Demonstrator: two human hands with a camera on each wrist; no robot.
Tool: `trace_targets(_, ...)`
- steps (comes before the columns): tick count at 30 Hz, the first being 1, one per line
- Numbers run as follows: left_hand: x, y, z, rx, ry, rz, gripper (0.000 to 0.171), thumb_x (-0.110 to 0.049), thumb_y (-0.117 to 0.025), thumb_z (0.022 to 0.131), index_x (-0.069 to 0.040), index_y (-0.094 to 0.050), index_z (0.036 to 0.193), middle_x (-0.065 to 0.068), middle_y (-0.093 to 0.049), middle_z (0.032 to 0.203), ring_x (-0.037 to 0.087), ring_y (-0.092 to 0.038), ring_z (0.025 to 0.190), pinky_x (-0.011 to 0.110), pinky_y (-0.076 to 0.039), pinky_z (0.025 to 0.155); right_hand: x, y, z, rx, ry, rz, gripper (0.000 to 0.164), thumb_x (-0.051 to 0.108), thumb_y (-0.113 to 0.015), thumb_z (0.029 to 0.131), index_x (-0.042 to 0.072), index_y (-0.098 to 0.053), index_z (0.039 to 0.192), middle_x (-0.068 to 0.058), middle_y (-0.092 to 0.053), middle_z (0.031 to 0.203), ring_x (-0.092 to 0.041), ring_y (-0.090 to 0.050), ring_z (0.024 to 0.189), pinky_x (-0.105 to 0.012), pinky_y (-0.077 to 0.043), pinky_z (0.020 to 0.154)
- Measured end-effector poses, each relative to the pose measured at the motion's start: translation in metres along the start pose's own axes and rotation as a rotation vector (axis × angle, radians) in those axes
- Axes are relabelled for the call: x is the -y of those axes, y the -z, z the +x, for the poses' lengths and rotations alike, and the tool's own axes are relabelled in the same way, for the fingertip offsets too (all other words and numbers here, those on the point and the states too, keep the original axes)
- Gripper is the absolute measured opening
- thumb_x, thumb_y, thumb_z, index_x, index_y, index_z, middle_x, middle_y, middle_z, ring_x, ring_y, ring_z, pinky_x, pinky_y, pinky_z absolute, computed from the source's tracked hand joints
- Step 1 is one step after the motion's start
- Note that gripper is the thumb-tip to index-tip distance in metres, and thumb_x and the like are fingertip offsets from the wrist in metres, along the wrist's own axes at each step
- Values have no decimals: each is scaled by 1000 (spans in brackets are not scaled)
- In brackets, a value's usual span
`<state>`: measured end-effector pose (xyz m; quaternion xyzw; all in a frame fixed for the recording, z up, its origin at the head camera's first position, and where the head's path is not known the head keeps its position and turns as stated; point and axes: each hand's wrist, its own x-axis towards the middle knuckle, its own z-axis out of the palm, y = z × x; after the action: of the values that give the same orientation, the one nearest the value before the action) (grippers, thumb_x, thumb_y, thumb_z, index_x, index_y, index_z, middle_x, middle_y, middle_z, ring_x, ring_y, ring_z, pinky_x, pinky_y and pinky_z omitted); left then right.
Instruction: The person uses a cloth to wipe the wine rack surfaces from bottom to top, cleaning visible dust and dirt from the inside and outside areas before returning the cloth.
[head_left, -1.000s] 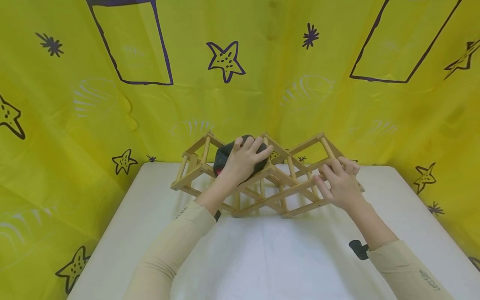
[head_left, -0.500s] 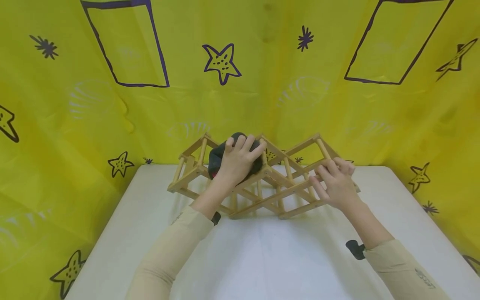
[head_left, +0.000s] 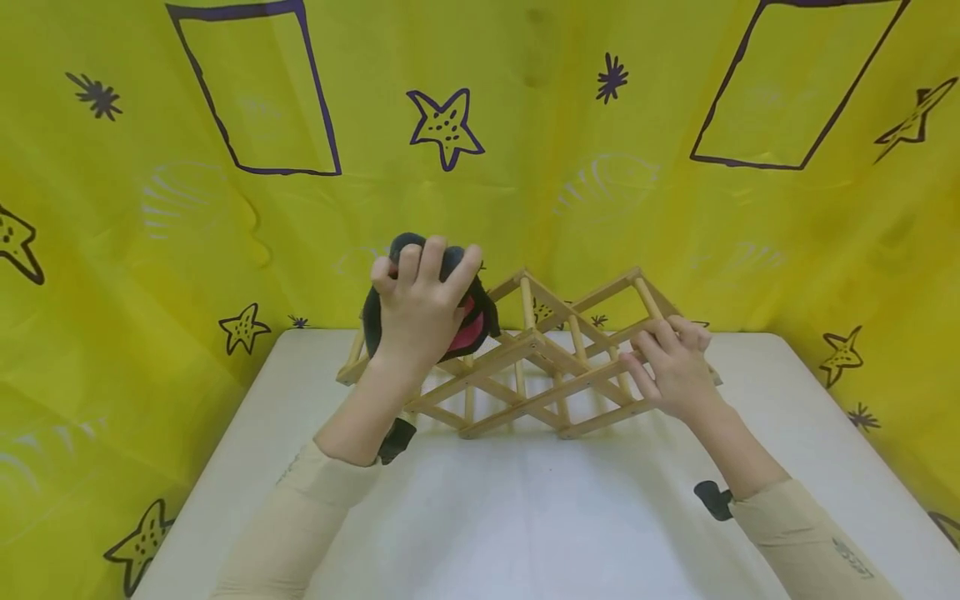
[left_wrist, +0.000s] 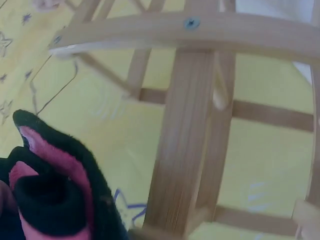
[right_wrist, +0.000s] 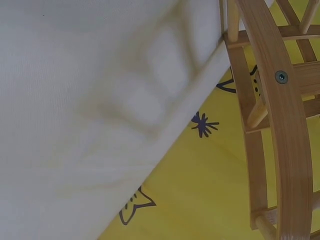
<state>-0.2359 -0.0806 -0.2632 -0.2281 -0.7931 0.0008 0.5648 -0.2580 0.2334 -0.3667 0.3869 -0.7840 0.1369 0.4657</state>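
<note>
In the head view my left hand (head_left: 420, 321) grips a rolled dark cloth (head_left: 474, 321) with a pink inner side. It holds the roll over the left end of a folding wooden rack (head_left: 480, 365) made of crossed slats and round dowels. The left wrist view shows the pink and dark layers of the cloth (left_wrist: 60, 200) beside a rack slat (left_wrist: 182, 135). My right hand (head_left: 678, 371) holds the rack's right end, fingers bent over its top slat. In the right wrist view the rack (right_wrist: 287, 125) shows, but the hand itself does not.
The rack stands across the back of a white table (head_left: 555, 517). Behind and around it hangs a yellow curtain (head_left: 517, 200) with drawn stars and fish. A black strap-on camera piece (head_left: 712, 500) sits at the right wrist, another (head_left: 397, 440) at the left.
My left hand has lifted the rolled cloth out of the rack's left-middle gap and moved it left. More of its pink side shows now. The right hand keeps its place on the rack.
</note>
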Motion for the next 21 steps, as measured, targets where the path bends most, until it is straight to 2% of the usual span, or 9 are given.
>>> trace_targets(4,9,19,-7,-9,56,-14,47,-9,-75,67,-17,-51,107,14,-47,100,30,-37,87,47,-19,73,1,2,0,11,7,-6,45,40,-36,96,0,-51,80,-16,-45,87,-37,-30,90,-54,-13,70)
trace_targets(8,15,32,-19,-4,107,-19,46,-6,-73,68,-16,-52,107,16,-48,100,32,-38,86,49,-19,74,0,2,1,8,22,-19,45,39,-36,96,0,-50,80,-15,-44,87,-36,-29,90,-53,-12,70)
trace_targets(16,21,48,-59,-22,272,-99,48,4,-68,65,-14,-52,106,20,-48,99,37,-39,87,52,-16,74,7,4,3,10,-5,-38,42,36,-35,97,0,-47,79,-15,-42,86,-36,-28,89,-52,-12,69)
trace_targets(21,19,53,-78,21,344,-126,45,3,-68,68,-13,-52,107,21,-47,101,38,-38,90,52,-15,74,17,7,3,10,-63,-85,41,34,-34,97,0,-47,78,-14,-40,83,-36,-28,88,-52,-13,71)
